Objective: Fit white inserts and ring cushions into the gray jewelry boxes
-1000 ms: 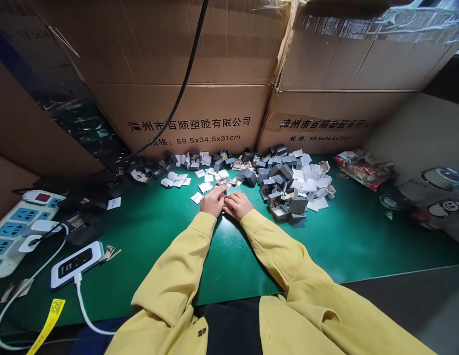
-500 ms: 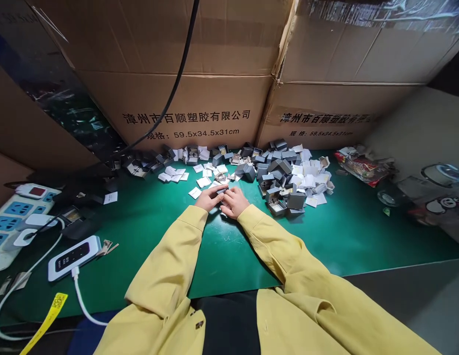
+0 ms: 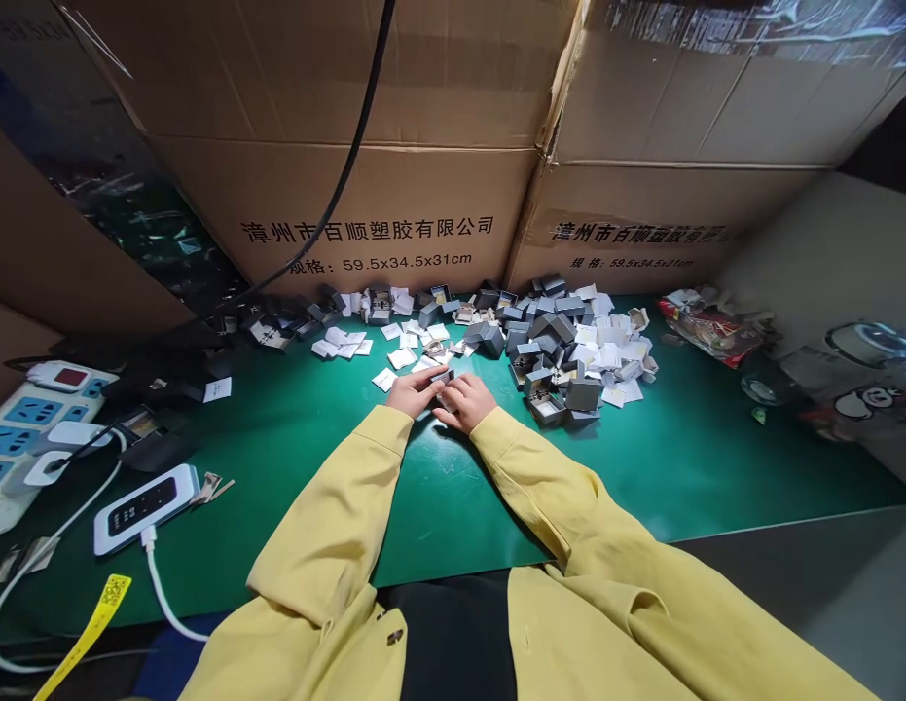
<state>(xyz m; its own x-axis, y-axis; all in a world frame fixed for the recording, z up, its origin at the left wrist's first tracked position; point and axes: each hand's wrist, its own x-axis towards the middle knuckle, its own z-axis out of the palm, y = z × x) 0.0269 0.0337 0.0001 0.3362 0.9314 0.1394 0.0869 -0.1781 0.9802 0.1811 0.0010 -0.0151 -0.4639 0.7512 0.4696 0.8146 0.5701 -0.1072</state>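
My left hand (image 3: 412, 393) and my right hand (image 3: 467, 401) meet on the green mat (image 3: 299, 438), both in yellow sleeves. Their fingers are curled together round a small grey box (image 3: 443, 376) held between them. Just beyond lies a heap of small grey boxes (image 3: 547, 341), some open, mixed with white paper slips (image 3: 613, 336). More white slips (image 3: 343, 346) and boxes lie scattered to the left of the hands.
Two big cardboard cartons (image 3: 394, 195) wall off the back of the mat. A black cable (image 3: 343, 175) hangs across them. At the left lie a power strip (image 3: 21, 428) and a white device (image 3: 146, 506) on a white cord. Wrappers (image 3: 707, 326) and clutter sit at the right.
The view shifted slightly down between the earliest frame and now. Both hands stayed together at the same spot, working on the small box with small finger movements.
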